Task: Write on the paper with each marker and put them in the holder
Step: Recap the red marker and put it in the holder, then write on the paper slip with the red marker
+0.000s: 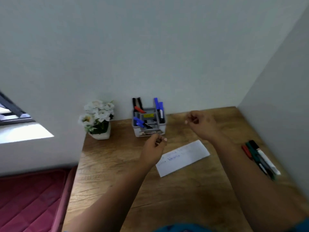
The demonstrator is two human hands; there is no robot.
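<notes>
A grey and white holder (149, 121) stands at the back of the wooden desk (117, 173), with blue, black and red markers in it. A white paper (184, 157) with blue writing lies in the middle. Several loose markers (260, 156) in red, green and black-and-white lie at the right edge. My left hand (154, 148) hovers just in front of the holder with fingers curled and nothing clearly in them. My right hand (200, 123) hangs right of the holder, fingers loosely curled, holding nothing visible.
A white pot of white flowers (97, 118) stands left of the holder against the wall. Walls close off the desk at the back and the right. A red mattress (31, 198) lies below the desk's left edge.
</notes>
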